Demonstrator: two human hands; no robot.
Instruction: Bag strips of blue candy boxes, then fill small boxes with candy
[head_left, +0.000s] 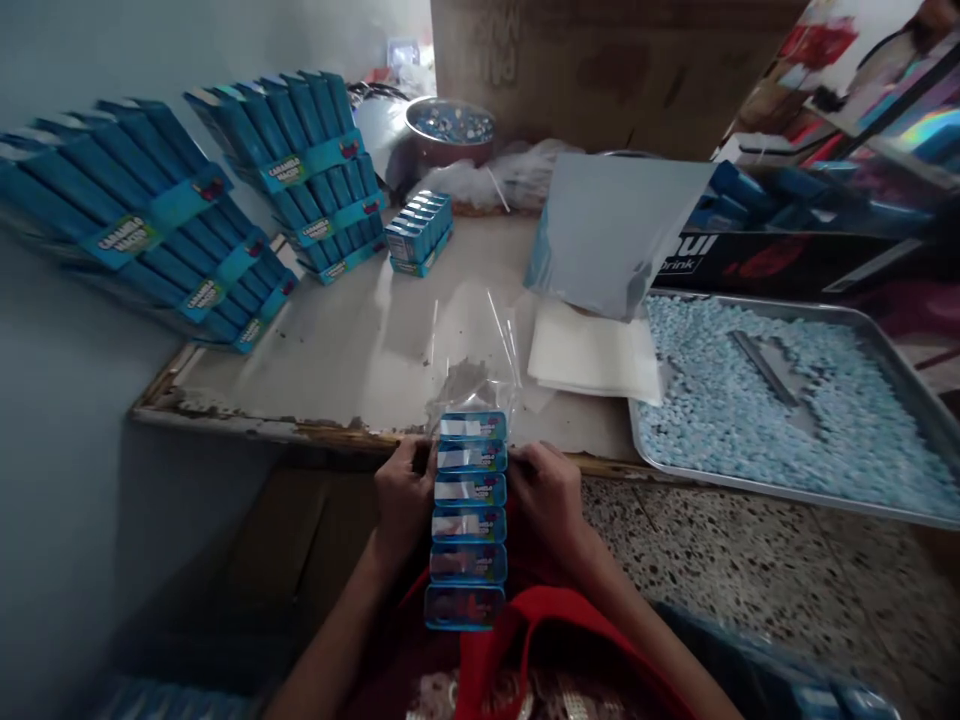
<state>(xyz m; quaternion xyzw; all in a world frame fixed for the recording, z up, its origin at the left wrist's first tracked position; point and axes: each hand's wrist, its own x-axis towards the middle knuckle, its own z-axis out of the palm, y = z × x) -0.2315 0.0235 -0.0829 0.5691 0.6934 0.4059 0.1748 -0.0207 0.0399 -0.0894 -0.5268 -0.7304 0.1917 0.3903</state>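
Observation:
A row of several small blue candy boxes (pixel 469 527) stretches from the table's front edge toward my body. Clear plastic bag film (pixel 487 375) covers its far end and lies onto the tabletop beyond. My left hand (pixel 403 492) is closed at the row's left side, its fingers pinching the bag's edge. On the opposite side, my right hand (pixel 551 492) is closed too, with curled fingers at the bag's right edge. The fingertips of both hands are partly hidden.
Tall stacks of blue candy boxes (pixel 127 235) stand at left, near a small filled display box (pixel 420 238). A metal tray (pixel 645 450) of pale blue candies sits right, beside cream sheets (pixel 592 350) and a grey bag (pixel 622 220). A large cardboard box (pixel 600 80) stands behind.

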